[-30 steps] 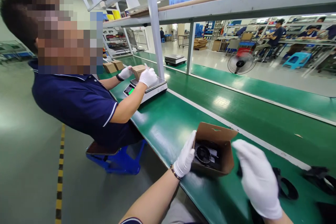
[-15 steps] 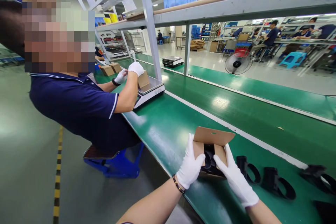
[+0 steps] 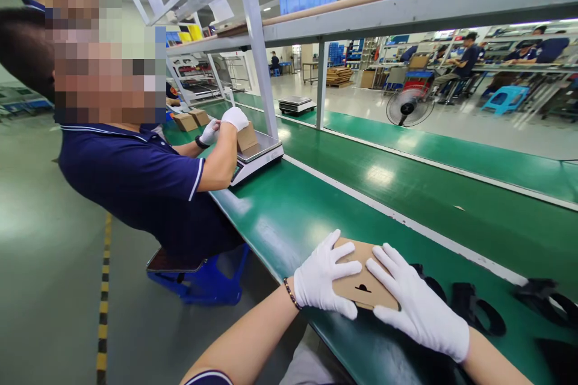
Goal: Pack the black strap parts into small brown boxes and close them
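Observation:
A small brown cardboard box lies on the green bench in front of me, its lid folded down, with a dark hanger-shaped slot in it. My left hand, in a white glove, rests on the lid's left side with fingers spread and thumb near the front edge. On the right side of the lid, my right hand, also gloved, lies with its fingers spread. What is inside the box is hidden. Just right of my right hand are several black strap-like items with loops, partly covered by that hand.
A co-worker in a navy shirt sits at left, gloved hands at a small box on a weighing scale. A metal post and shelf rail stand over the bench. A fan is beyond.
The box's lid flap, raised before, is now folded down over the dark contents. Both my hands have moved from the box's sides onto the top, fingers spread.

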{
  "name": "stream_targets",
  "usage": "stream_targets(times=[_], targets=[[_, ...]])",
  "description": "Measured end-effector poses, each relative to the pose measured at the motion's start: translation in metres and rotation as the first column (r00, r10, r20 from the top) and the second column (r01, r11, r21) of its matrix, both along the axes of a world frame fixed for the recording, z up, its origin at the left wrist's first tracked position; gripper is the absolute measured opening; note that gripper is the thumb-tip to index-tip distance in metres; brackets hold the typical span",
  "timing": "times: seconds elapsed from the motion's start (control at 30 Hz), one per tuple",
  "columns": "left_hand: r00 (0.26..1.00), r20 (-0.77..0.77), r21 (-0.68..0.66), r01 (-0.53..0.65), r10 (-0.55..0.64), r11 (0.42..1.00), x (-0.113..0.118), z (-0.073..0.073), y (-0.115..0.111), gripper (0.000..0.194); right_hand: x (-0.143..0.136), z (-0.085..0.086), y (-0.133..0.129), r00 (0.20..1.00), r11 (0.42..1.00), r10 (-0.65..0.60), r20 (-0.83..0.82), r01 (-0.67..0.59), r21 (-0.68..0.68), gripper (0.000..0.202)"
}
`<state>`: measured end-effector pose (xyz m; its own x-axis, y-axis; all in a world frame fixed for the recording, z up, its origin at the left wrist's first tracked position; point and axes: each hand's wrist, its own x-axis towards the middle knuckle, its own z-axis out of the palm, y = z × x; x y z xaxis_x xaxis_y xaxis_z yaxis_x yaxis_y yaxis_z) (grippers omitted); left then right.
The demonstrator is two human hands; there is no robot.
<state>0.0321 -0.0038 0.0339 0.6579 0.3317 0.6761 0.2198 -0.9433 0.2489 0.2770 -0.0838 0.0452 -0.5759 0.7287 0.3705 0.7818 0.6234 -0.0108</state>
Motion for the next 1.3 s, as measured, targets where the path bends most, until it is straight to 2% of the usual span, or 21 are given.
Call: stream_targets(times=[0.07,0.17,0.27,0.33,0.43,0.57,0.63,0.7,0.77,0.87,0.97,1.07,1.13,1.2,1.23,1.3], targets=[[0.999,-0.041,0.018,-0.001,0.002,1.000,-0.002,0.003,0.000,0.063,0.000,-0.002,0.002,1.000,1.000,-0.009,0.019,0.010,-0.011,0.077],[0.993,-0.114,-0.042,0.010,-0.015,0.999,-0.001,0.009,0.003,0.056,0.000,-0.006,0.005,0.998,0.999,0.020,-0.066,-0.018,0.034,0.060],[0.996,-0.090,-0.100,0.009,-0.018,0.995,0.001,0.013,0.005,0.054,-0.001,-0.005,0.007,0.983,0.995,0.065,-0.169,-0.051,0.087,0.050],[0.998,-0.053,-0.085,0.014,-0.019,0.996,0.000,0.013,0.004,0.052,-0.003,-0.003,0.006,0.984,0.995,0.067,-0.167,-0.054,0.083,0.046],[0.999,-0.046,-0.056,0.021,-0.024,0.998,-0.002,0.006,0.000,0.039,-0.006,0.000,0.003,0.995,0.995,0.049,-0.084,-0.042,0.087,0.044],[0.998,0.003,-0.147,-0.064,0.065,0.987,-0.001,-0.011,-0.010,0.030,-0.016,-0.003,-0.008,1.000,0.985,0.014,-0.024,-0.009,0.171,0.035],[0.992,0.071,-0.234,-0.083,0.102,0.969,0.002,-0.021,-0.014,0.035,-0.024,-0.008,-0.015,0.994,0.978,0.077,-0.072,-0.061,0.202,0.037],[0.987,0.100,-0.347,-0.084,0.126,0.934,0.005,-0.030,-0.016,0.054,-0.033,-0.015,-0.020,0.984,0.965,0.121,-0.132,-0.086,0.250,0.044],[0.983,0.094,-0.454,-0.098,0.157,0.885,0.007,-0.036,-0.017,0.073,-0.043,-0.019,-0.021,0.981,0.955,0.078,-0.179,-0.021,0.297,0.050],[0.981,0.068,-0.542,-0.116,0.181,0.832,0.007,-0.038,-0.017,0.082,-0.053,-0.020,-0.016,0.957,0.957,-0.024,-0.289,0.105,0.270,0.044],[0.983,0.052,-0.578,-0.114,0.175,0.808,0.006,-0.037,-0.015,0.081,-0.054,-0.015,-0.013,0.931,0.976,-0.001,-0.366,0.080,0.202,0.033],[0.984,0.058,-0.583,-0.105,0.171,0.806,0.006,-0.037,-0.015,0.080,-0.054,-0.015,-0.013,0.925,0.981,0.038,-0.379,0.037,0.190,0.031],[0.982,0.066,-0.578,-0.108,0.178,0.809,0.007,-0.038,-0.016,0.080,-0.058,-0.018,-0.013,0.906,0.972,-0.021,-0.422,0.117,0.204,0.031],[0.980,0.063,-0.564,-0.123,0.191,0.817,0.007,-0.039,-0.015,0.080,-0.064,-0.021,-0.011,0.862,0.942,-0.135,-0.489,0.264,0.206,0.033],[0.979,0.058,-0.549,-0.132,0.195,0.825,0.007,-0.039,-0.015,0.080,-0.066,-0.021,-0.009,0.836,0.927,-0.184,-0.517,0.322,0.191,0.034],[0.979,0.039,-0.494,-0.155,0.200,0.856,0.005,-0.036,-0.014,0.080,-0.066,-0.015,-0.007,0.794,0.932,-0.238,-0.559,0.348,0.098,0.030]])
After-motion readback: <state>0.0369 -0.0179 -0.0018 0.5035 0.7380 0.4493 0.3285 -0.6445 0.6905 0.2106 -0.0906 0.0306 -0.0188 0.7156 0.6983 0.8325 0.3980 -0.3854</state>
